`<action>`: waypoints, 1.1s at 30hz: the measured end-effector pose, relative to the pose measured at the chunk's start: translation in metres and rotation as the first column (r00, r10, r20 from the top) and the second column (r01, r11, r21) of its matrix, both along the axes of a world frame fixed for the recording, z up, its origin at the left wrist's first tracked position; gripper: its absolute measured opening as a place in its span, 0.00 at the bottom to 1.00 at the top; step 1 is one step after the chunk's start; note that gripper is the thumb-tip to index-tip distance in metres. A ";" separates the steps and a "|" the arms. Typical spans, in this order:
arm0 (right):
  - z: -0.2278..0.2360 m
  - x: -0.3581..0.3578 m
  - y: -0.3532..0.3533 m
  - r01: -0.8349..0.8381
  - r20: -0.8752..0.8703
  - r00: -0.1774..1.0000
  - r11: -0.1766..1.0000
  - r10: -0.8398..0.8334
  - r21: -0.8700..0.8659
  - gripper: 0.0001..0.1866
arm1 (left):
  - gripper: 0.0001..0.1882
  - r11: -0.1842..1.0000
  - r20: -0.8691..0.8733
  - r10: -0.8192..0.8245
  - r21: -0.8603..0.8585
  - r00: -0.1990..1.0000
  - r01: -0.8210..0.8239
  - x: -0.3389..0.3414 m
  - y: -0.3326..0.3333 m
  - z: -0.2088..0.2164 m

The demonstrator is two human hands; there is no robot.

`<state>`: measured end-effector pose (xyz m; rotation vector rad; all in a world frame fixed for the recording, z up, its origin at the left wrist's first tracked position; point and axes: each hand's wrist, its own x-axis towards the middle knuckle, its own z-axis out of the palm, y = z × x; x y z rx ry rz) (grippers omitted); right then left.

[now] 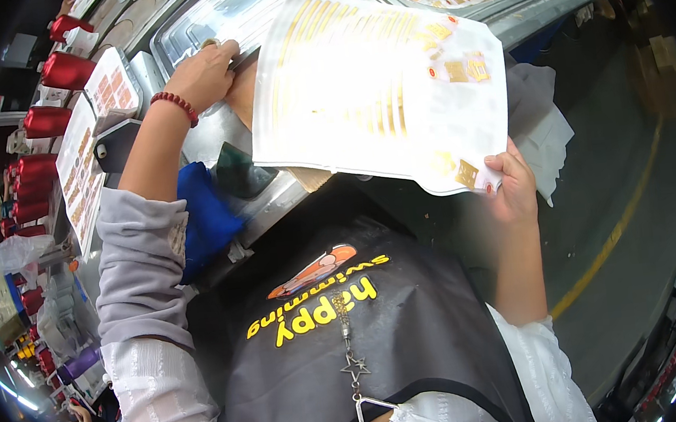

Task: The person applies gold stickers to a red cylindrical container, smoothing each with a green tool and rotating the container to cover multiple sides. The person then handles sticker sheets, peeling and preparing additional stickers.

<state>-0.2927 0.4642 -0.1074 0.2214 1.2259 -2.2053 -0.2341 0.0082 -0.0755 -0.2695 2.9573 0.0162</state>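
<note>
Sticker sheet [379,93]: thin, light, floppy, glossy backing with few gold labels left; hangs over metal surface [271,197]. Right hand [511,186] pinches lower corner; left hand [203,77] closed on upper edge near clear tray [253,3]. Best gripped at edges, two-handed.

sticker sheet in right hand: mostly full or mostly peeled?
Mostly peeled. The sheet shows rows of pale outlines; a few gold stickers remain near the right hand.

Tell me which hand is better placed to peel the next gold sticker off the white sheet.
Left, probably. The right hand pinches the near corner of the white sheet of gold stickers, holding it up. The left hand rests at the sheet's far edge by the clear plastic tray, seemingly freer to pick.
</note>
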 end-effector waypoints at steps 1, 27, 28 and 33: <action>-0.001 0.001 0.000 0.007 0.002 1.000 1.000 -0.007 -0.015 0.34 | 0.09 0.998 -0.039 -0.022 -0.053 0.999 0.020 0.002 0.002 -0.004; -0.002 0.057 -0.015 0.200 -0.011 0.980 0.977 -0.199 0.069 0.33 | 0.12 0.995 -0.063 0.058 -0.082 0.996 -0.063 0.005 0.022 0.004; -0.002 0.061 -0.017 0.207 -0.011 0.978 0.976 -0.207 0.070 0.33 | 0.12 0.995 -0.066 0.060 -0.078 0.996 -0.065 0.005 0.022 0.002; -0.003 0.074 -0.018 0.223 -0.022 0.975 0.973 -0.222 0.063 0.33 | 0.11 0.992 -0.252 0.125 0.007 0.960 -0.128 0.019 0.018 -0.002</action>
